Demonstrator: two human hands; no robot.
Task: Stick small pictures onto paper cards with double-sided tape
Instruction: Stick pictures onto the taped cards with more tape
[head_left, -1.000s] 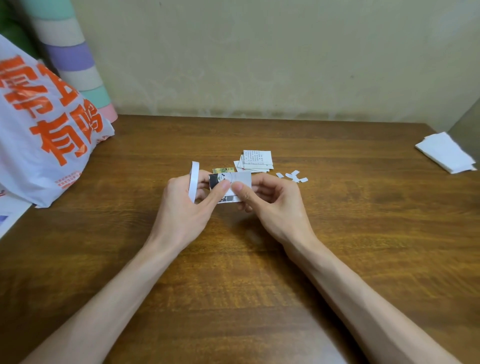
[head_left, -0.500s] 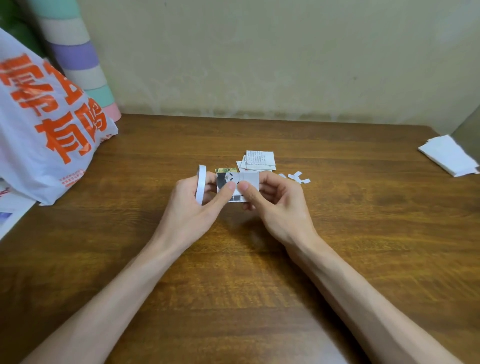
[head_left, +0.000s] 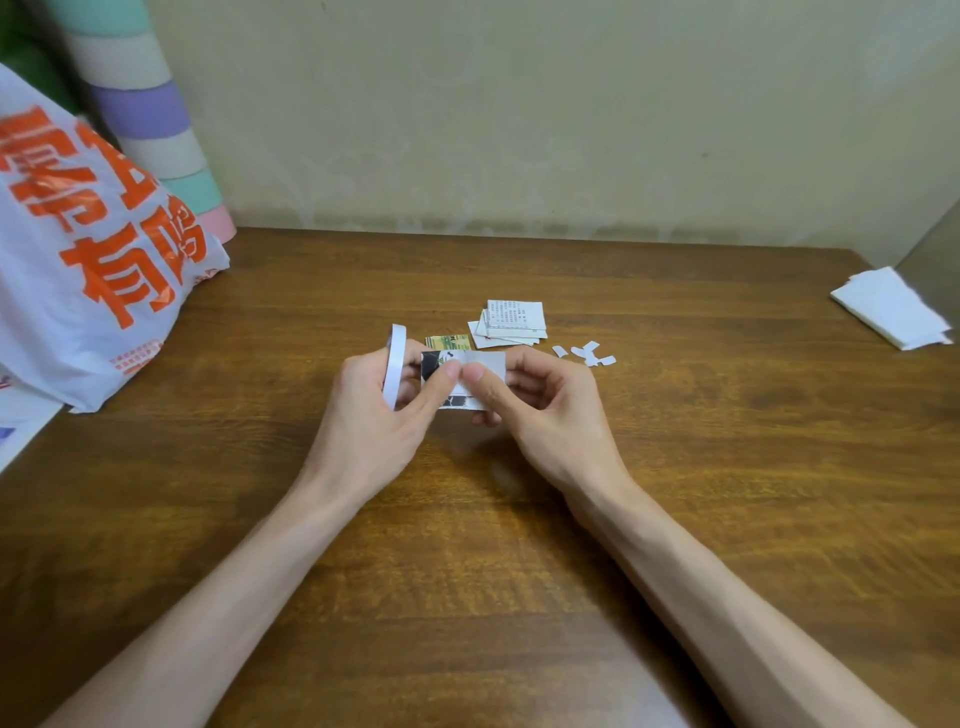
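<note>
My left hand (head_left: 374, 415) and right hand (head_left: 540, 410) both pinch the small picture (head_left: 435, 365) above the worktop (head_left: 675, 467), tape roll (head_left: 395, 364) hooked on the left. I'd rub the tape down flat, edge to edge.

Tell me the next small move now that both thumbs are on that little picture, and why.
Probably slide both thumbs outward along the white tape strip to seat it. The left hand and right hand pinch the small picture, thumbs meeting on the strip; the tape roll sits in the left hand, and whether the strip is cut free cannot be seen.
</note>
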